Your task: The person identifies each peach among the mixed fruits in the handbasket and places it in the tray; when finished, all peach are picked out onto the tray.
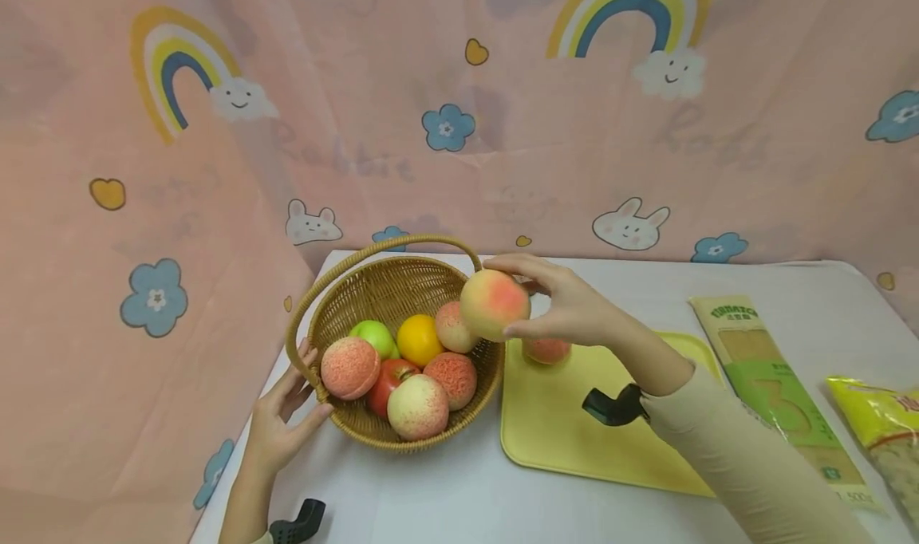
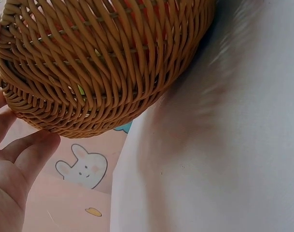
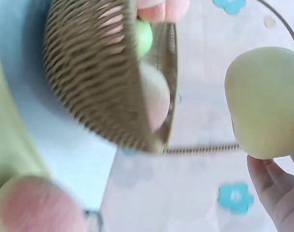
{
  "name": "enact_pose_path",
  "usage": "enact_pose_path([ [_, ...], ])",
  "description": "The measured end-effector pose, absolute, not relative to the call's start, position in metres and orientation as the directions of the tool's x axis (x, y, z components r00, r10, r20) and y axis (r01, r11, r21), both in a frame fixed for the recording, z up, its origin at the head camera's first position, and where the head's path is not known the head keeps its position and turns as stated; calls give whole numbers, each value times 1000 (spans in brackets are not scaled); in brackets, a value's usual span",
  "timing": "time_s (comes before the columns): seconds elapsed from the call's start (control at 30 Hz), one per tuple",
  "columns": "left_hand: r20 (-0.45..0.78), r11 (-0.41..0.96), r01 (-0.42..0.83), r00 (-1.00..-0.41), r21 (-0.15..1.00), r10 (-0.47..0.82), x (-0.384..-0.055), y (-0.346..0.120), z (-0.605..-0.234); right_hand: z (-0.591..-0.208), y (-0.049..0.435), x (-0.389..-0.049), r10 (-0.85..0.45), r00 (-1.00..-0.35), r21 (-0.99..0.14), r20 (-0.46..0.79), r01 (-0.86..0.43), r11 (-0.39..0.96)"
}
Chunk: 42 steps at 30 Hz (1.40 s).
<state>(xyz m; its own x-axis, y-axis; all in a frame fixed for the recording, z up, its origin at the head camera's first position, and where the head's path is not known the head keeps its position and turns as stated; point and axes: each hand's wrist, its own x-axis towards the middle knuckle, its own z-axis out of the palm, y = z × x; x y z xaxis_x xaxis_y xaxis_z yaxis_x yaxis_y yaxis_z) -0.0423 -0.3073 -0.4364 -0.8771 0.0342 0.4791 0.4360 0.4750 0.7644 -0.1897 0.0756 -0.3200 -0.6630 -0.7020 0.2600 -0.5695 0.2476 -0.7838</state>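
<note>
A peach (image 1: 495, 305), pale yellow with a red blush, is in my right hand (image 1: 574, 303), pinched between thumb and fingers. It is raised at the right rim of the wicker basket (image 1: 388, 277). My left hand (image 1: 276, 428) grips the basket's left rim near the foot of the handle; in the left wrist view, fingertips (image 2: 38, 145) lie against the weave. Inside the basket are several peaches (image 1: 418, 407), a green apple (image 1: 373, 338), an orange (image 1: 420, 340) and a red apple (image 1: 388, 384). Another peach (image 1: 547, 351) rests on the yellow tray (image 1: 560, 440), partly hidden by my right hand.
Right of the tray lies a green and tan noodle packet (image 1: 775, 384). A yellow bag (image 1: 879, 424) sits at the table's right edge. The basket's arched handle (image 1: 388, 245) stands up over its opening. A patterned pink cloth (image 1: 402, 129) hangs behind the white table (image 1: 445, 504).
</note>
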Motion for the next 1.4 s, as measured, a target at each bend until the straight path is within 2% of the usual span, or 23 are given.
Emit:
enact_pose_path([
  [0.23,466,467,424,-884,776,30,-41,-308,-437,-352,129,-189,-575,-758,-796,307,-536,282],
  [0.43,481,455,440,-876,774,28,-42,-308,-438,-382,165,-186,-478,-830,-797,286,-484,362],
  [0.6,488,457,446,-872,770,27,-44,-309,-439,-410,189,-184,-403,-885,-817,235,-405,412],
  [0.77,490,465,444,-871,766,26,-43,-309,-439,-430,204,-185,-344,-931,-849,123,-278,449],
  [1.0,473,470,427,-881,773,23,-42,-308,-437,-448,212,-193,-332,-943,-862,9,-176,475],
  [1.4,476,477,429,-879,767,27,-42,-309,-439,-453,211,-196,-411,-911,-880,-28,-172,442],
])
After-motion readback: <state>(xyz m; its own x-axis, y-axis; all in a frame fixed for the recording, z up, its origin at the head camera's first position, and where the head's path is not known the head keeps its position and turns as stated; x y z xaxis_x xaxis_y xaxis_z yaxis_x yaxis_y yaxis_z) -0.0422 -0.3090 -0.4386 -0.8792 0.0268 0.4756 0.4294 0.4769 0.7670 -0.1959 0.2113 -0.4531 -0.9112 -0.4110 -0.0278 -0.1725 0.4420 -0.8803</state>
